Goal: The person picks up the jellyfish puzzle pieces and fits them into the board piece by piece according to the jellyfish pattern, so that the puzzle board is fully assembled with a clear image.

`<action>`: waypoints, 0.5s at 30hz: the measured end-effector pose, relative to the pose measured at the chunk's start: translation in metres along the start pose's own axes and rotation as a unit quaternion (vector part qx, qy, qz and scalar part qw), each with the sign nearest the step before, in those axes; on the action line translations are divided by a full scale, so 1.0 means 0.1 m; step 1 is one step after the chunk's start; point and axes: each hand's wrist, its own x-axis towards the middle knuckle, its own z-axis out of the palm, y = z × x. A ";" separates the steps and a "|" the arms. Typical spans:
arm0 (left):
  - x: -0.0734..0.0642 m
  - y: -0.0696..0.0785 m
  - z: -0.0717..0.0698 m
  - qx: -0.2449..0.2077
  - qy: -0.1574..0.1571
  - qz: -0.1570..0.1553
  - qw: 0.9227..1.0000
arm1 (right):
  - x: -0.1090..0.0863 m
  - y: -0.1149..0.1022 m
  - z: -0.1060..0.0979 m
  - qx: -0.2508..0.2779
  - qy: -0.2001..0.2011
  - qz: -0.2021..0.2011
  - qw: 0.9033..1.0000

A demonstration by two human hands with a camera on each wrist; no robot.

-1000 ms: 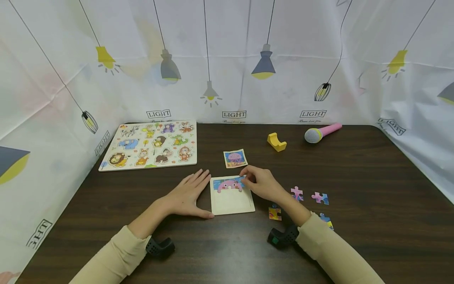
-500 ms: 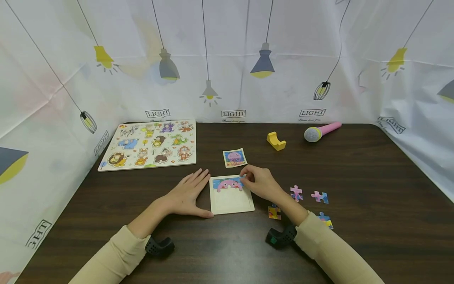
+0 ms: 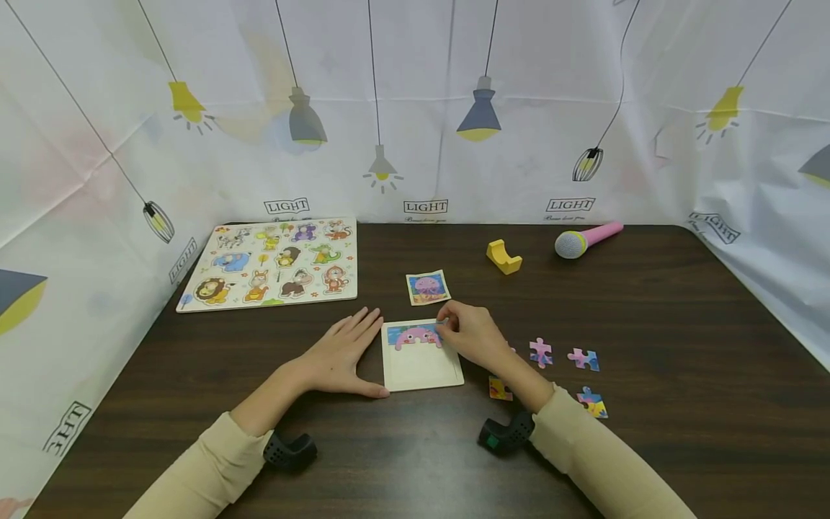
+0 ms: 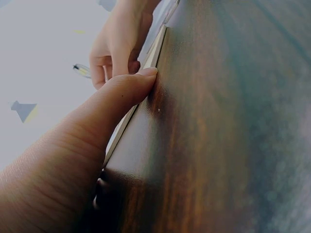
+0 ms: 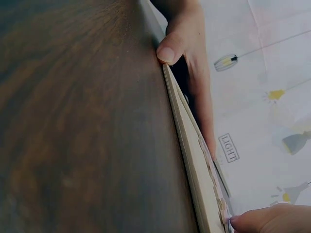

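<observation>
A small pale puzzle board (image 3: 424,367) lies on the dark table. Along its top run joined puzzle pieces (image 3: 415,335) showing a pink octopus face on blue; the space below them is bare wood. My left hand (image 3: 340,357) lies spread with straight fingers along the board's left edge, thumb at the near left corner. At the top right corner, my right hand (image 3: 473,331) has curled fingers pinching a puzzle piece, mostly hidden under them. In the right wrist view its thumb (image 5: 262,218) touches the row of pieces on the board (image 5: 187,131).
Loose puzzle pieces, among them a pink one (image 3: 541,352) and a yellow-blue one (image 3: 593,404), lie right of the board, some partly behind the right forearm. Beyond are an octopus picture card (image 3: 428,287), a yellow curved block (image 3: 503,257), a toy microphone (image 3: 586,240) and an animal puzzle board (image 3: 272,263).
My right wrist and forearm have shifted slightly left, uncovering more of the loose pieces behind them. The right fingers stay at the board's top right corner, and the left hand keeps its place.
</observation>
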 end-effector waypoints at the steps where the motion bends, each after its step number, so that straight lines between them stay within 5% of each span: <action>1: 0.00 0.00 0.00 0.001 0.000 -0.001 1.000 | 0.00 -0.01 0.00 0.000 0.001 0.001 1.000; 15: 0.01 -0.01 0.01 -0.004 -0.009 -0.009 1.000 | 0.02 -0.03 0.01 -0.022 0.018 0.005 1.000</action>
